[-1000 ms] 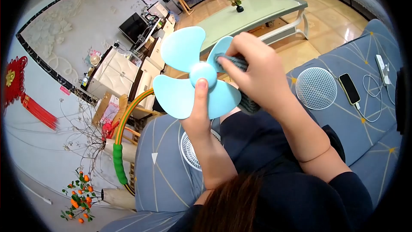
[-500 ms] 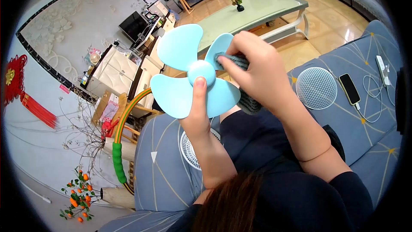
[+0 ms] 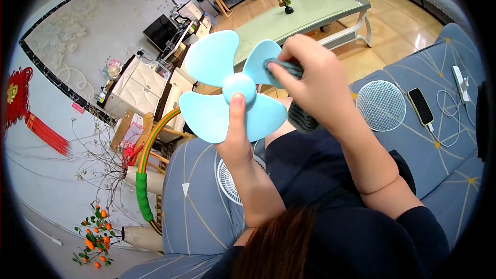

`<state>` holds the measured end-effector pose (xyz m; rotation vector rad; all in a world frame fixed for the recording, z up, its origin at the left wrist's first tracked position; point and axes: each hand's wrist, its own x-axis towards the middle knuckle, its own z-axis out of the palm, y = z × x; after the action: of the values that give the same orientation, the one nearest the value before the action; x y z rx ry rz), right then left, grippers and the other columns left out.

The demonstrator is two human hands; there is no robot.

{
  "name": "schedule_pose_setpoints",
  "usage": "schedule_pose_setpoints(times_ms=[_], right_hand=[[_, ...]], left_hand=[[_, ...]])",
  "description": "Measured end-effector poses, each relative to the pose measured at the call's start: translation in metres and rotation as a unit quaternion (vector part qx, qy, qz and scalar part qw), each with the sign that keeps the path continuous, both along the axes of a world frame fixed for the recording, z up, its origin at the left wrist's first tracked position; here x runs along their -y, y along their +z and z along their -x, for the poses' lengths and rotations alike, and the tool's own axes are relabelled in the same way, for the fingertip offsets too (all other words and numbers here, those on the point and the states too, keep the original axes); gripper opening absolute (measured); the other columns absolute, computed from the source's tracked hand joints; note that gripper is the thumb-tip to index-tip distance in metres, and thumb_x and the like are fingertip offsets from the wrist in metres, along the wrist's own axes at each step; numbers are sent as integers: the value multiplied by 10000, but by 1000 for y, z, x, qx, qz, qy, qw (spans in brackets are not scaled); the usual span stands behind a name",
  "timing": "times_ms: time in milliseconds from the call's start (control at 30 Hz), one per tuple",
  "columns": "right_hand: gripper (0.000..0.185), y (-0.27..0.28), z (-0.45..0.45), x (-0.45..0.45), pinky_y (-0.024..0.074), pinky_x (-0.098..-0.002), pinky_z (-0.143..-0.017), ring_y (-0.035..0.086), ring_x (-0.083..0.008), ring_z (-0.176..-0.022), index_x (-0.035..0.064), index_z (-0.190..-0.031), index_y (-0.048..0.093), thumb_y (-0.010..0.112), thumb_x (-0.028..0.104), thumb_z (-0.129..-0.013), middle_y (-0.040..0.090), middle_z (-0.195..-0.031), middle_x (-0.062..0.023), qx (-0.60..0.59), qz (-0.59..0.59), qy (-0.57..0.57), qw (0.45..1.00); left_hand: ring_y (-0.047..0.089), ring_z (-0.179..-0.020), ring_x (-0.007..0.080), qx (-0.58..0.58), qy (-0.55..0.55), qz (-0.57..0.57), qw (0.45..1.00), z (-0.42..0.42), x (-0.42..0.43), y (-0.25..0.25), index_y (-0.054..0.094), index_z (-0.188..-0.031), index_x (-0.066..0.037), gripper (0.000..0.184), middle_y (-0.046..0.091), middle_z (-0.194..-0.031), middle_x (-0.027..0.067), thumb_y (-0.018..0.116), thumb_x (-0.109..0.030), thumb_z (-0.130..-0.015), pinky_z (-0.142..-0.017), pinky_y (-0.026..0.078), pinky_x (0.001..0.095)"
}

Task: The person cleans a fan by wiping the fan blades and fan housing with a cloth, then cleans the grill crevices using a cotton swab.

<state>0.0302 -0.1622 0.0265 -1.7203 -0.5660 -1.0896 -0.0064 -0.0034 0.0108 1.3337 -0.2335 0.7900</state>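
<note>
A light blue fan blade [image 3: 206,115] with four petals is held up in front of me. My left hand [image 3: 236,134] grips it from below, thumb pressed on its round hub; the other fingers are hidden behind it. My right hand [image 3: 315,75] pinches a dark grey-green cloth [image 3: 302,118] against the upper right petal. Part of the cloth hangs down beside the lower right petal. The far side of the blade, where the right fingers may reach, is hidden.
On the blue patterned sofa cover [image 3: 336,212] lie a white round fan grille [image 3: 381,106], a phone [image 3: 421,107] on a cable and a power strip [image 3: 460,83]. Another white grille [image 3: 227,181] sits by my left forearm. A glass table [image 3: 310,18] stands ahead.
The fan blade has shifted slightly left and turned a little. My right hand and the cloth have slid outward along the upper right petal, away from the hub.
</note>
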Motion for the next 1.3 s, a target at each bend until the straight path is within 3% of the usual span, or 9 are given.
schedule_pose_setpoints(times_ms=[133, 333, 467, 567, 767, 1133, 1300], right_hand=[[191, -1, 8, -13, 499, -416, -627, 633, -325, -759, 51, -819, 561, 705, 176, -803, 605, -815, -109, -6, 12, 46, 999], [190, -3, 2, -4, 514, -415, -648, 647, -331, -778, 49, -838, 586, 712, 185, -799, 633, -827, -114, -62, 57, 37, 996], [198, -1, 2, 4, 518, -424, -672, 651, -339, -801, 38, -850, 603, 711, 197, -800, 648, -831, -122, -86, 78, 39, 993], [210, -2, 1, 5, 481, -398, -653, 606, -343, -754, -1, -808, 565, 733, 120, -775, 614, -786, -142, -96, 66, 38, 992], [193, 2, 3, 13, 520, -422, -698, 651, -339, -834, 28, -859, 617, 701, 188, -792, 654, -837, -130, -120, 102, 22, 987], [203, -1, 11, -2, 520, -425, -696, 649, -353, -804, 20, -852, 618, 695, 201, -802, 649, -844, -146, -94, 95, 61, 989], [215, 0, 6, 4, 522, -417, -705, 651, -348, -808, 14, -850, 634, 706, 209, -798, 657, -840, -145, -117, 97, 96, 984]], left_hand=[[665, -915, 217, 39, 30, 2, 999, -3, 4, -2, 579, -1215, 54, 400, 683, -1055, 160, 686, -160, -894, -829, 546, 337], [664, -905, 214, -17, 2, 10, 1000, -3, -8, -1, 583, -1222, 60, 417, 678, -1068, 171, 662, -214, -917, -815, 546, 338], [666, -888, 212, 12, 16, 18, 1000, -9, -16, -6, 572, -1234, 64, 433, 682, -1060, 178, 646, -230, -925, -780, 552, 339], [669, -884, 215, 22, 25, 22, 999, -9, -17, -6, 575, -1225, 64, 424, 684, -1056, 188, 640, -230, -927, -761, 558, 342], [674, -883, 225, 14, 25, 34, 999, -2, -11, 1, 570, -1225, 62, 430, 680, -1066, 205, 632, -246, -931, -761, 563, 348], [675, -890, 226, 35, 41, 25, 998, -6, -1, -4, 578, -1212, 66, 371, 679, -1073, 186, 644, -158, -923, -780, 567, 356], [674, -902, 224, 10, 13, 10, 1000, 3, -3, 1, 572, -1223, 64, 404, 672, -1098, 199, 622, -219, -939, -778, 562, 346]])
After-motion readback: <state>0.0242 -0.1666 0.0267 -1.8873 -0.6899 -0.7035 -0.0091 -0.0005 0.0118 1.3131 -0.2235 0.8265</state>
